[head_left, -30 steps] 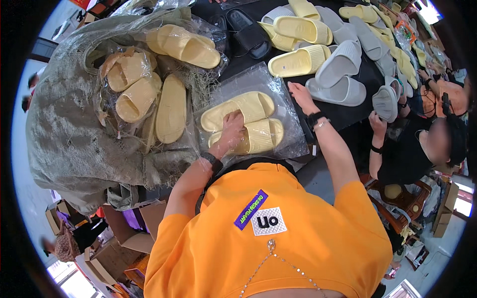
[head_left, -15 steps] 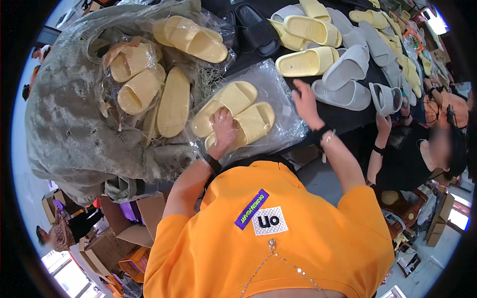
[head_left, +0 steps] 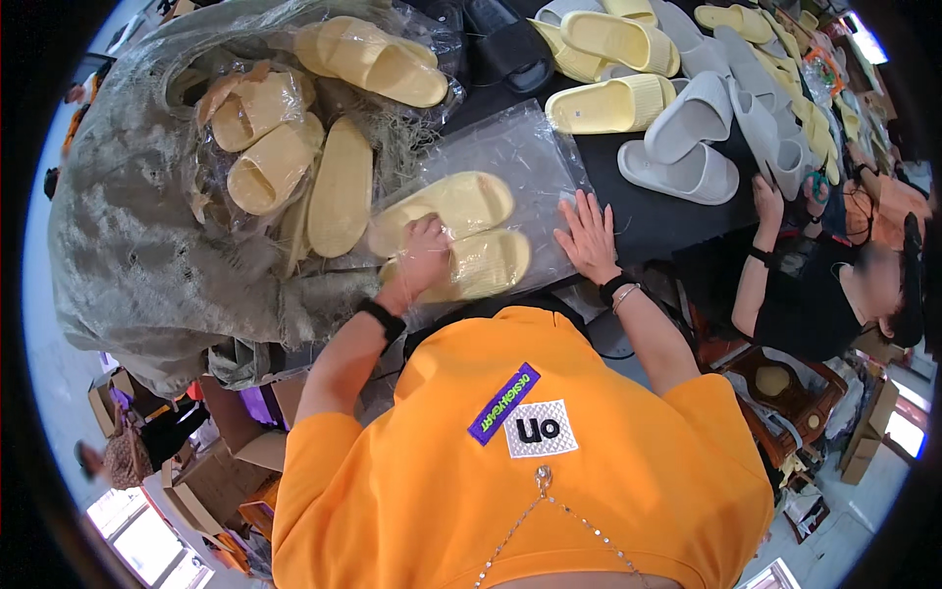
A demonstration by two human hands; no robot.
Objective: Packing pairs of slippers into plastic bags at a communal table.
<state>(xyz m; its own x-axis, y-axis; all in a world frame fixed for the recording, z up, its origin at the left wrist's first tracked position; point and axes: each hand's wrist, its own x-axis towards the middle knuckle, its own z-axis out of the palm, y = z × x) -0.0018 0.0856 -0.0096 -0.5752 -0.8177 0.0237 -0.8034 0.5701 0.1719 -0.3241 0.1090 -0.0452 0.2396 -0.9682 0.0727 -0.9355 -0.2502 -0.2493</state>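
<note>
A pair of pale yellow slippers (head_left: 486, 263) lies side by side in a clear plastic bag (head_left: 515, 147) on the dark table in front of me. My left hand (head_left: 424, 255) is closed on the heel ends, fingers curled against the slippers; whether the film passes over or under the fingers I cannot tell. To the right, my right hand (head_left: 589, 238) rests flat on the bag's right edge with its fingers stretched out.
A grey woven sack (head_left: 128, 216) at left carries several bagged yellow slippers (head_left: 270, 167). Black slippers (head_left: 510, 44) sit at the back. Loose yellow slippers (head_left: 608, 105) and grey slippers (head_left: 677, 172) cover the right side. A co-worker (head_left: 805, 294) handles grey slippers at far right.
My right hand has come down from the air onto the bag's right edge. The bag lies flatter, and the slippers' toe ends have shifted slightly. The co-worker has raised a grey slipper.
</note>
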